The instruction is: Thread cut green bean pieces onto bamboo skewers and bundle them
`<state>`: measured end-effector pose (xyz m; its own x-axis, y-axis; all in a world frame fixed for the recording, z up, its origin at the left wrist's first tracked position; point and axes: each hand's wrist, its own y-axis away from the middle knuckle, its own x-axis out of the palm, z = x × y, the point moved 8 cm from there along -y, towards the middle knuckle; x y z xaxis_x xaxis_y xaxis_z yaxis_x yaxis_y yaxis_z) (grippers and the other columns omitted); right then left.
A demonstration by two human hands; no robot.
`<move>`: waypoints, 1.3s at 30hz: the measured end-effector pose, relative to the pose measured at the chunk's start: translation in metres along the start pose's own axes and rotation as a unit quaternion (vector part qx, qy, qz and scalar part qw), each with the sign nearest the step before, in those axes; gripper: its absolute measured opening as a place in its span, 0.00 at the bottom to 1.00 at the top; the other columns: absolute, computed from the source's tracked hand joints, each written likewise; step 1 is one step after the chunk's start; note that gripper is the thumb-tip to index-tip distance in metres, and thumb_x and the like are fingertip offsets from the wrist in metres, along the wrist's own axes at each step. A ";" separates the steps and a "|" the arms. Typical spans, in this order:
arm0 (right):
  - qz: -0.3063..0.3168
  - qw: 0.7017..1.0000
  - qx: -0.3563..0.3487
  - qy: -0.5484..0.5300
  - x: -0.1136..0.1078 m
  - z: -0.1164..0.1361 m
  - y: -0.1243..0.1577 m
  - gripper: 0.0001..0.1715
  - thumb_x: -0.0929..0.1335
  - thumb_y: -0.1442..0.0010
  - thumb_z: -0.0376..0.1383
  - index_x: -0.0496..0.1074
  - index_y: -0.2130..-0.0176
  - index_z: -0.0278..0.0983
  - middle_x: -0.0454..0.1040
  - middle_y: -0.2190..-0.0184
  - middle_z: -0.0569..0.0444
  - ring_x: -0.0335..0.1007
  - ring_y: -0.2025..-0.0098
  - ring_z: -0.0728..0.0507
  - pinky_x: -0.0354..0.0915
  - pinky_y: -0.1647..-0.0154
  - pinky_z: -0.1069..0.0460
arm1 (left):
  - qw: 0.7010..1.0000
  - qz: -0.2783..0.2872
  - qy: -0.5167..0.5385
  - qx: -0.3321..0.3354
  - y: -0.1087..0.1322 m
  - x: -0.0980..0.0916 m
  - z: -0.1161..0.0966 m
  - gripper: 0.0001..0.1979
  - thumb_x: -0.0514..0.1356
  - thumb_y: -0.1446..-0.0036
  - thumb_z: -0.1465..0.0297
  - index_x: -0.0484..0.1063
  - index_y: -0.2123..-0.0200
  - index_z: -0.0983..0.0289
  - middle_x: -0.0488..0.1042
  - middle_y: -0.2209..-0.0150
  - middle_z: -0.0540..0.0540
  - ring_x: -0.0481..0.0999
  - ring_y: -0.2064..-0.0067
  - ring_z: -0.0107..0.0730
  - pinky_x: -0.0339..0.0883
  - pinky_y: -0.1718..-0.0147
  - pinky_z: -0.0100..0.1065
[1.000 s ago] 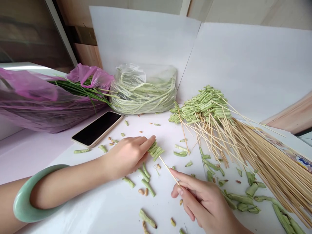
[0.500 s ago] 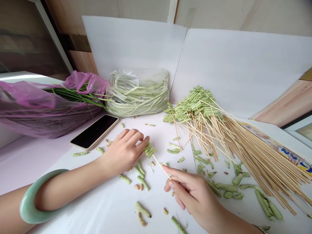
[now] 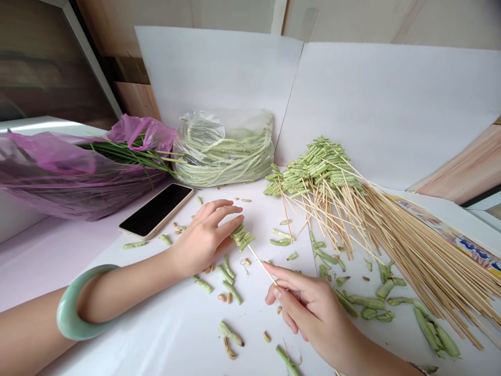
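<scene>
- Our right hand [image 3: 309, 308] is closed in a pinch on a bamboo skewer [image 3: 262, 262], which points far and to the left.
- A short, tight stack of green bean pieces [image 3: 241, 237] sits threaded on the skewer's far end, held above the white-covered table [image 3: 156, 334] near its middle.
- Our left hand [image 3: 203, 237] is half open with curved fingers, right beside the stack; we cannot tell whether it touches the beans. A jade bangle [image 3: 78, 303] circles that forearm.
- Loose bean pieces [image 3: 230, 286] and pale seeds [image 3: 225, 297] lie scattered near both hands.
- To the right, a heap of bean-loaded skewers [image 3: 317, 169] fans out beside a mass of bare skewers [image 3: 430, 261].
- Farther back sits a clear plastic bag of long green beans [image 3: 225, 151]. To its left lie a purple plastic bag [image 3: 50, 172] and a phone [image 3: 155, 210].
</scene>
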<state>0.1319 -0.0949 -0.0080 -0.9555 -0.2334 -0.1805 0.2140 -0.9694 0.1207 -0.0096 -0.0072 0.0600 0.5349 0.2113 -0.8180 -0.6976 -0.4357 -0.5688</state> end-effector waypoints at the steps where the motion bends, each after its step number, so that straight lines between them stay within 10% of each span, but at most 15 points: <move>1: -0.003 1.000 -0.004 -0.004 -0.001 0.000 0.000 0.29 0.61 0.36 0.44 0.64 0.39 0.36 0.70 0.71 0.52 0.52 0.81 0.55 0.50 0.86 0.59 | 0.999 -0.006 0.025 -0.019 0.000 0.000 0.004 0.14 0.56 0.41 0.76 0.71 0.51 0.65 0.71 0.48 0.63 0.65 0.44 0.47 0.65 0.48 0.50; 14: -0.060 0.996 -0.030 -0.061 -0.009 -0.011 0.002 0.24 0.64 0.35 0.44 0.67 0.42 0.42 0.74 0.67 0.51 0.55 0.82 0.55 0.59 0.82 0.57 | 0.972 -0.065 0.140 -0.178 0.001 -0.003 0.027 0.21 0.57 0.44 0.75 0.61 0.46 0.63 0.70 0.48 0.59 0.66 0.45 0.41 0.63 0.48 0.45; 39: -0.102 0.990 -0.083 -0.041 -0.017 0.002 -0.005 0.25 0.65 0.38 0.47 0.70 0.44 0.42 0.78 0.63 0.48 0.64 0.82 0.52 0.70 0.77 0.51 | 0.983 -0.103 0.151 -0.022 0.000 -0.013 0.003 0.21 0.55 0.46 0.80 0.57 0.50 0.62 0.66 0.55 0.59 0.66 0.51 0.41 0.63 0.52 0.43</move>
<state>0.1470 -0.0861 -0.0033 -0.9941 -0.0309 -0.1037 0.0387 -0.9965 -0.0741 -0.0178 -0.0075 0.0699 0.7846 0.0320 -0.6191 -0.5420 -0.4494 -0.7101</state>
